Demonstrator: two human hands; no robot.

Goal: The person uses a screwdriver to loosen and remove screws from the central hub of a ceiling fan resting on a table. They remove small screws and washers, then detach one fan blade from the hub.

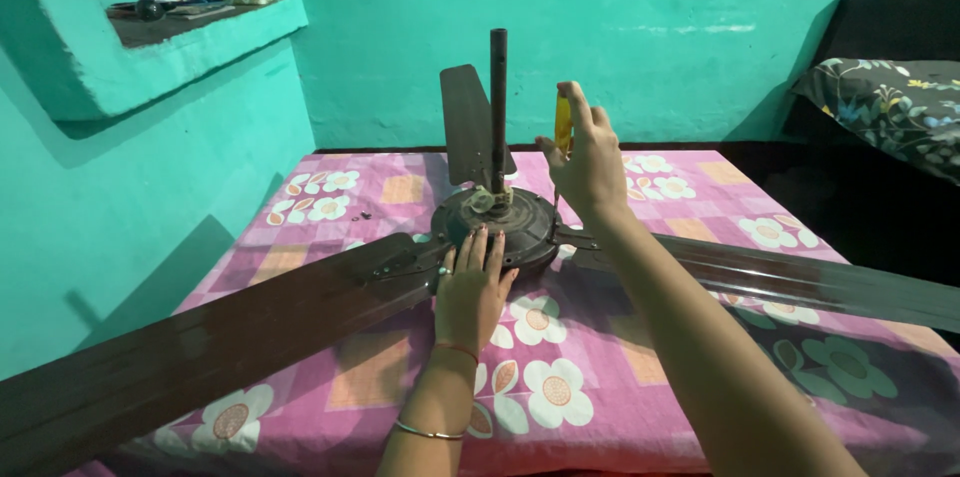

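Observation:
A brown ceiling fan lies on a pink flowered cloth [580, 357]. Its round motor housing [520, 220] sits in the middle with a dark rod [498, 97] standing upright from it. My left hand [470, 287] rests flat on the near rim of the housing, fingers spread. My right hand [585, 162] grips a screwdriver with a yellow handle [563, 122], held upright with its shaft pointing down at the right side of the housing. One blade [200, 347] runs toward the lower left, another [800, 282] to the right, and a third [465, 127] points away.
Turquoise walls close in on the left and behind. A wall niche [190, 22] at upper left holds a basket and small items. A dark flowered cushion [890, 107] lies at the right. A few small screws [360, 216] lie on the cloth left of the housing.

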